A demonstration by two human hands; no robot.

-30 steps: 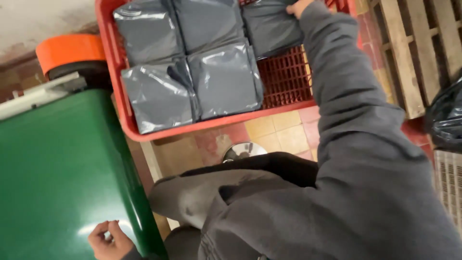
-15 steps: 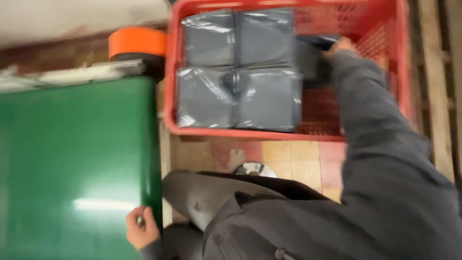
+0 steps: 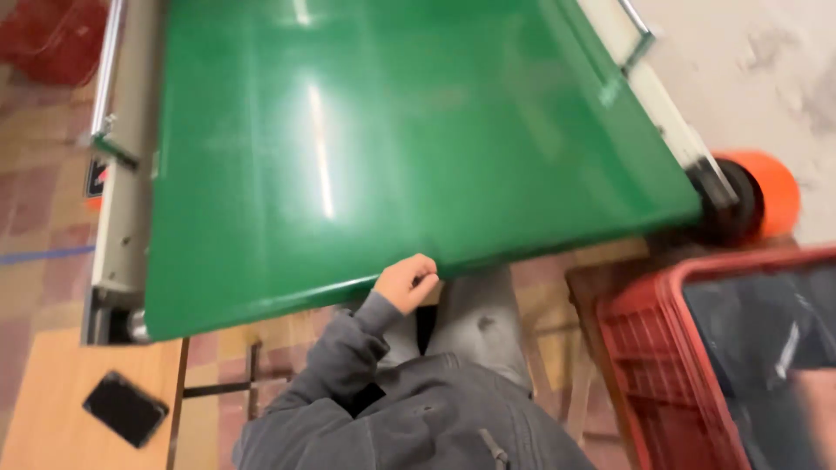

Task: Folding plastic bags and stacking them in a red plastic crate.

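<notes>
Left hand [image 3: 407, 283] curled in a loose fist against the near edge of the green conveyor belt [image 3: 392, 139], elbow bent; right hand [image 3: 819, 418] blurred at the red crate [image 3: 644, 348], grip unclear.

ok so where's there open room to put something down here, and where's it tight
The green belt is bare from the grey side rail to the orange roller end. The wooden surface is bare beside the black phone-like slab. It is crowded at the red crate, filled by grey bags. The left hand rests at the belt's near edge.

Right hand [image 3: 819, 418] off grey bags [image 3: 766, 348]
</notes>
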